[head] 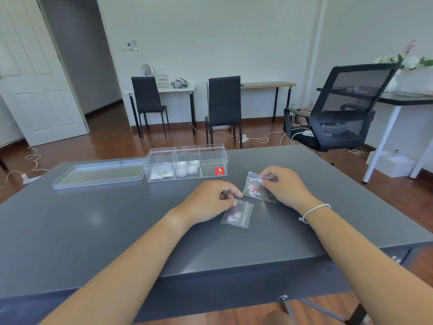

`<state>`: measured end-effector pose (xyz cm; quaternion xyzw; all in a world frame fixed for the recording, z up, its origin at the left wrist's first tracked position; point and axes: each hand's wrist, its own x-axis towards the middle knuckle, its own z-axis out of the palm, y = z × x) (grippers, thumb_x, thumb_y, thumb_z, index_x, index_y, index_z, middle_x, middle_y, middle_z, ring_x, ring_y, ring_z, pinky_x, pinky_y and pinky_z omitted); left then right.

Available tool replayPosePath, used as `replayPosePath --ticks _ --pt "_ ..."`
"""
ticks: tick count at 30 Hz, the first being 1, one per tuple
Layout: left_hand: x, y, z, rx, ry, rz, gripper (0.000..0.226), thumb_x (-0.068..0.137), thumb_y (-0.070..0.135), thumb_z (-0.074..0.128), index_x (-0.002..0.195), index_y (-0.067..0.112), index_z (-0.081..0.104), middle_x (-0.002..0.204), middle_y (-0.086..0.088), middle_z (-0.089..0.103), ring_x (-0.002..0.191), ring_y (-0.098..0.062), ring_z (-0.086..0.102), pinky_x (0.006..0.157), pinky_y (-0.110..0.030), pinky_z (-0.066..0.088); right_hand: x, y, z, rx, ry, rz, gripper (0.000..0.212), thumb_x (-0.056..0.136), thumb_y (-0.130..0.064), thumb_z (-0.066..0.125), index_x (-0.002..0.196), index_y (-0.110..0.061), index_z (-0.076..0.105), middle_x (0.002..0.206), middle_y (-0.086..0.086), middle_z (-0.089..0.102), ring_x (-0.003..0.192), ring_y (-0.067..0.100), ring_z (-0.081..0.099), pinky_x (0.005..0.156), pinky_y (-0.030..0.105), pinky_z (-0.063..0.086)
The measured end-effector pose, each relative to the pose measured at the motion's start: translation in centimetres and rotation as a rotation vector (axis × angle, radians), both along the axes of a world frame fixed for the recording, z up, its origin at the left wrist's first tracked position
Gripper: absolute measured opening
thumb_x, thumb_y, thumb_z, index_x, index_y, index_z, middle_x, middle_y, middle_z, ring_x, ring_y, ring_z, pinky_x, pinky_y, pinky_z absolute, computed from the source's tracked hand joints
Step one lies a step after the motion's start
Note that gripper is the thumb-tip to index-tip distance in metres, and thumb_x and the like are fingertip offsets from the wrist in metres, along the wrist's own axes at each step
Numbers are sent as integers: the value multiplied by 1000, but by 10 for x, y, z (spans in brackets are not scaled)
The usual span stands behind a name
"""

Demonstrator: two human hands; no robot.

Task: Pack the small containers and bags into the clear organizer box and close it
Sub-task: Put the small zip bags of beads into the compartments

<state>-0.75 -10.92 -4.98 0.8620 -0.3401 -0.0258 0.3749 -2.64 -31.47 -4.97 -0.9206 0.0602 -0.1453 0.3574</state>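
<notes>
The clear organizer box [213,158] stands open at the far side of the grey table [93,219], with a red label on its front. Its left compartment holds small bags [160,172]; the middle one holds several small round containers [186,170]; the right one looks empty. The clear lid [98,174] lies flat to the left of the box. My left hand [208,200] pinches the top edge of a small clear bag [237,214] with white bits that lies on the table. My right hand [284,184] grips a second clear bag [254,187] with white and red bits.
A black mesh office chair [339,109] stands past the table's far right corner. Two black chairs [223,106] and side desks line the back wall. Cables trail over the wooden floor. The table's near edge runs just below my forearms.
</notes>
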Motion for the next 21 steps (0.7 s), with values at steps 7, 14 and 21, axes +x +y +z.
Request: replayPosePath --ticks 7,14,21 --pt "10 14 11 -97 26 69 16 82 16 62 75 28 69 67 17 61 57 10 50 59 -2 38 3 2 0 241 -107 10 14 84 -14 59 77 -27 59 72 -12 61 68 6 56 52 17 42" --pt "33 27 47 -253 35 168 14 83 17 63 76 28 68 72 7 63 68 -4 53 59 -5 39 16 4 5 525 -170 -36 5 84 -11 60 86 -12 64 74 -4 65 59 2 61 52 11 46" --pt "67 34 81 -290 2 263 7 81 16 65 81 21 69 85 3 69 77 -4 59 69 -11 44 34 10 18 668 -175 -54 11 82 -13 61 89 -6 66 80 6 66 70 16 56 68 23 45"
